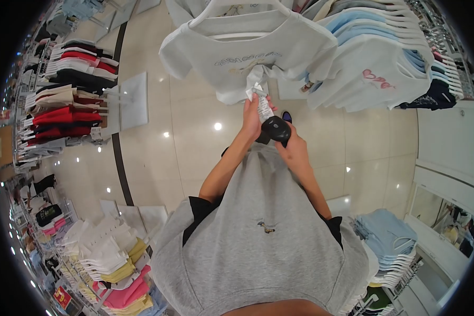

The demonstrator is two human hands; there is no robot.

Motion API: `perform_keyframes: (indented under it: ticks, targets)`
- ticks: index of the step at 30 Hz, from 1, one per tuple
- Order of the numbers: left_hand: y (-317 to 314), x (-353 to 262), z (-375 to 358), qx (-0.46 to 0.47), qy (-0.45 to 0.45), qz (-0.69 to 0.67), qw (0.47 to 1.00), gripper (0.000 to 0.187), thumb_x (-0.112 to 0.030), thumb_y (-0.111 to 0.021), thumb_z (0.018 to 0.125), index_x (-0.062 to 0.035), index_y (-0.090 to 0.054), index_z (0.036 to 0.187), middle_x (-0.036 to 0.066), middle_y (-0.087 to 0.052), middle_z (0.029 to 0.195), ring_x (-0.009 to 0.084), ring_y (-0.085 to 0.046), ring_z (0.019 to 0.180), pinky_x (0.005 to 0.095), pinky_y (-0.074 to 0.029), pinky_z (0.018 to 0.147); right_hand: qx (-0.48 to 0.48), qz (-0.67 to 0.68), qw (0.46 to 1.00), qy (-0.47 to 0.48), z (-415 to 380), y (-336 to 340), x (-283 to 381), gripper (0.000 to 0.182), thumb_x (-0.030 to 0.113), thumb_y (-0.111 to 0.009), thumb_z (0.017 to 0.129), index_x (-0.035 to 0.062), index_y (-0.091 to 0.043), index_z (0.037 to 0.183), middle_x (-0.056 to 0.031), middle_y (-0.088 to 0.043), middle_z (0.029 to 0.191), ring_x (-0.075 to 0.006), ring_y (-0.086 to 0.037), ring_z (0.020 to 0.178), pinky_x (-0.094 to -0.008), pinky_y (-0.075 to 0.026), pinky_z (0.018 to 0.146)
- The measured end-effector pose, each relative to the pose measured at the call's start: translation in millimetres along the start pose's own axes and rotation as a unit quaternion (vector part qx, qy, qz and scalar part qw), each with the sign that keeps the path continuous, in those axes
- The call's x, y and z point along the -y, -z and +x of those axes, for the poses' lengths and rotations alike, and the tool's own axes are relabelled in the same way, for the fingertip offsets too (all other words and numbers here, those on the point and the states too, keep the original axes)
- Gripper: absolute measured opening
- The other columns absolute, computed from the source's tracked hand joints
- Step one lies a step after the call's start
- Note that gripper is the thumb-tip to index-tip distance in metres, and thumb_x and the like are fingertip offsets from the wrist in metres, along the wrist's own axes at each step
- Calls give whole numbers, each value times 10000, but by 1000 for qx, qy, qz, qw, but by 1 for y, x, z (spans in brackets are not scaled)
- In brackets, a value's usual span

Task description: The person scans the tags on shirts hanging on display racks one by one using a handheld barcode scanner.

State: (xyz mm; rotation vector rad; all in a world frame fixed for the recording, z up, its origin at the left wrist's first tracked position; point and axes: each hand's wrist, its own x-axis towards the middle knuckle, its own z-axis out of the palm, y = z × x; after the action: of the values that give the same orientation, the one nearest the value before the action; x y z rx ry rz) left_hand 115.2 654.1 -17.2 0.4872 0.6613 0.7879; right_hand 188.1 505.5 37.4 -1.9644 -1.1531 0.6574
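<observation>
A white T-shirt (237, 50) with outlined lettering on its chest hangs from a white hanger (208, 11) in front of me. Its lower hem is bunched up, and a white printed label (265, 109) sticks out there. My left hand (253, 117) pinches this label and the cloth around it. Wrapped in my right hand (294, 150) is a black handheld scanner (277, 129), its rounded head close to the label's lower end. The print on the label is too small to read.
White and light blue tops (371, 63) hang to the right of the T-shirt. A rack of red, black and beige clothes (71, 113) stands at the left. More hanging clothes (105, 247) are at lower left, and blue tops (387, 234) at lower right. Pale floor tiles (195, 158) lie below.
</observation>
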Motion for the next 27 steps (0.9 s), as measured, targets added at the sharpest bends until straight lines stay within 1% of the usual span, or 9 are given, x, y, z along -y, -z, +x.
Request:
perform_keyframes:
  ticks: [6,8,9,11,13,14,19,21,27]
  targets:
    - [15,-8,-3,80,-34,368,926,349,-368,-489,994,-49,-582,1102,127,-650,982,233,-643,893,457,-511,814,-28,-29,999,30,2,-6,-12,583,139,-665,791,22,-433,1312,-246,-654,961,-431,-639,869,-452,-512,741]
    - [-9,-53,-16,189,-52,875,443,333,-370,-589,931,-67,-625,1066,169,-676,1000,302,-643,969,468,-473,873,5,-66,998,0,2,-5,-21,632,169,-671,779,-2,-407,1326,-271,-634,1001,-450,-624,855,-498,-502,721]
    - [-19,-69,-15,190,-54,875,442,333,-370,-589,931,-67,-625,1066,169,-676,1000,302,-643,969,468,-473,873,2,-66,998,1,0,-6,-23,632,169,-671,779,-2,-407,1326,-271,-634,1001,-450,-624,855,-498,-502,721]
    - [-45,-102,-1,222,-282,689,630,396,-309,-617,912,-64,-576,1220,191,-622,1169,288,-594,1107,453,-462,900,10,-108,994,-32,-1,-6,-27,649,182,-683,769,7,-409,1331,-254,-636,986,-439,-625,852,-490,-505,718]
    - [-88,-139,6,252,-213,402,854,427,-295,-602,924,-62,-534,1275,148,-607,1201,282,-582,1118,506,-448,927,8,-107,994,-26,-2,-6,-29,650,185,-687,766,9,-414,1329,-250,-637,975,-436,-625,843,-488,-505,714]
    - [-112,-150,8,236,-283,275,888,412,-293,-594,931,-64,-531,1267,128,-599,1208,284,-581,1106,500,-451,935,9,-105,994,-22,-2,-7,-30,652,188,-692,762,12,-419,1327,-246,-638,964,-434,-625,833,-485,-505,711]
    - [-170,-189,41,227,-235,-164,931,326,-319,-565,954,-109,-534,1201,108,-569,1222,289,-582,1064,482,-482,910,-17,-95,995,-14,-1,-9,-30,641,181,-699,757,14,-435,1317,-247,-638,965,-431,-624,831,-492,-501,705]
    - [-175,-187,61,371,-223,-255,865,250,-325,-555,963,-134,-537,1122,105,-579,1165,294,-597,1002,490,-504,864,-23,-91,995,-21,-2,-5,-30,641,178,-702,754,16,-439,1316,-246,-638,965,-429,-624,832,-491,-502,705]
    - [-238,-115,52,504,-293,117,804,188,-224,-601,942,-71,-569,1047,96,-629,991,252,-634,891,396,-516,815,-52,-108,992,-37,-6,6,-41,664,178,-715,744,21,-430,1323,-245,-643,937,-431,-628,818,-487,-508,702]
